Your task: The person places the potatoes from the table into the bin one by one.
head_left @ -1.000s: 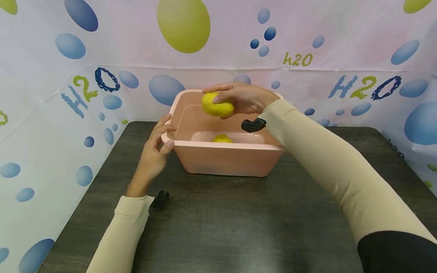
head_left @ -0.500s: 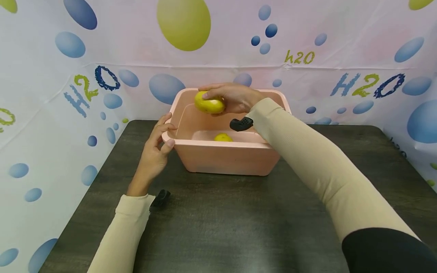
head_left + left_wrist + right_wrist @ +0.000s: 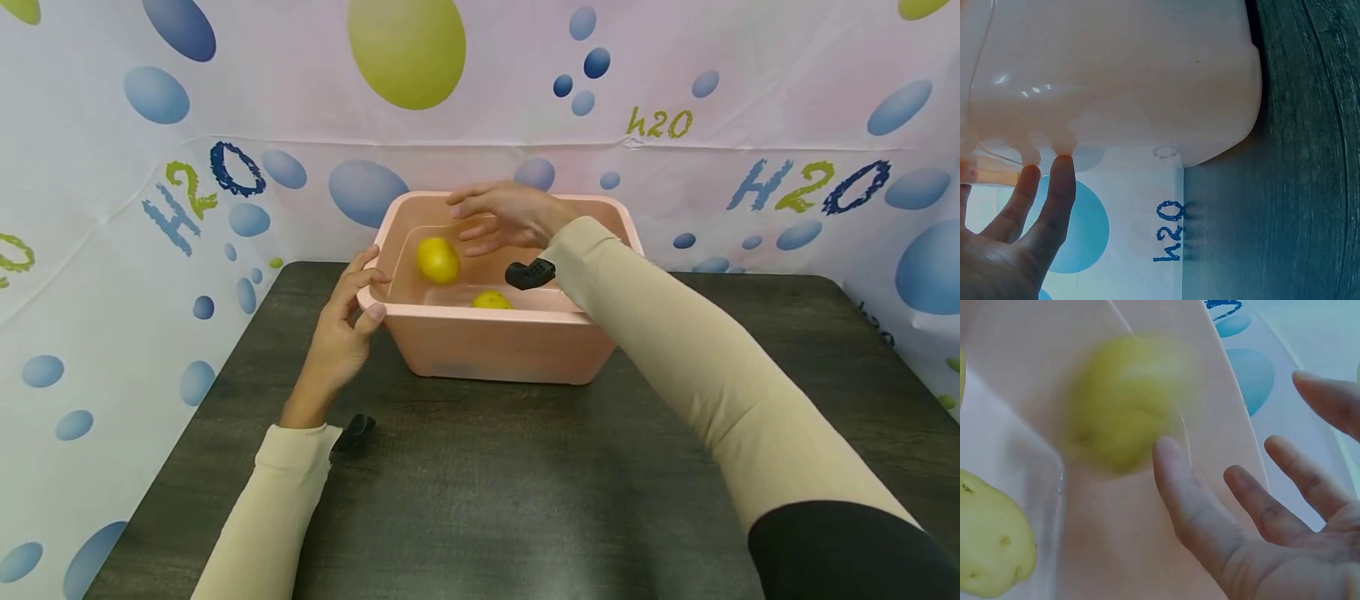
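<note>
A pink plastic tub [image 3: 498,346] stands on the dark table. My left hand [image 3: 339,325] grips its left rim, thumb outside at the front corner and fingers over the edge. My right hand [image 3: 512,217] hovers over the tub with fingers spread, holding nothing. Just off its fingertips, a yellow potato [image 3: 437,260] is inside the tub, apart from the hand and blurred in the right wrist view. Another potato [image 3: 994,537] lies on the tub floor, partly hidden by the front wall in the head view. A sliver of yellow shows at the right wrist view's left edge.
The dark wood-grain table [image 3: 525,500] extends around the tub. Behind it hangs a pale sheet [image 3: 495,100] printed with blue and green ovals and H2O lettering. A black wrist device [image 3: 530,273] juts from the right cuff, above the tub.
My right hand moved left over the tub with the potato, then let it go; the potato is now lower and to the left. The left hand stays on the rim.
</note>
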Demonstrator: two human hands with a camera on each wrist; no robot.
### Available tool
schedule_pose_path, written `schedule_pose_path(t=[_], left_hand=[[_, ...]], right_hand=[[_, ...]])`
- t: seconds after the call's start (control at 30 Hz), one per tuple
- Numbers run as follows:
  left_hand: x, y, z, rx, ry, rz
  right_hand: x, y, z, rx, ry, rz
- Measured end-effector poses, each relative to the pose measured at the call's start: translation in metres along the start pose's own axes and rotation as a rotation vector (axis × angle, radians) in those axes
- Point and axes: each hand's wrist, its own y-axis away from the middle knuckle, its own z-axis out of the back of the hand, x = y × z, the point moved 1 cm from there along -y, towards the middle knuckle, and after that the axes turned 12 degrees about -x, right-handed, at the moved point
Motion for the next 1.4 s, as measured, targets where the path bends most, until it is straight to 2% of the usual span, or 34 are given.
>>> schedule_pose_path(t=[0.5,1.03,1.2,1.4], left_hand=[[0.0,0.0,0.0,0.005,0.012,-0.008],[0.002,0.0,0.0,-0.004,0.0,0.001],[0.002,0.001,-0.001,-0.003,-0.003,-0.008],[0.002,0.001,-0.001,-0.003,-0.036,-0.012]], right_hand=[[0.003,0.006,0.007,-0.006,0.071,0.03],[0.004,0.012,-0.001,-0.035,0.131,0.069],[0.008,0.023,-0.001,-0.064,0.253,0.108],[0.014,0.058,0.011,-0.093,0.439,0.22]])
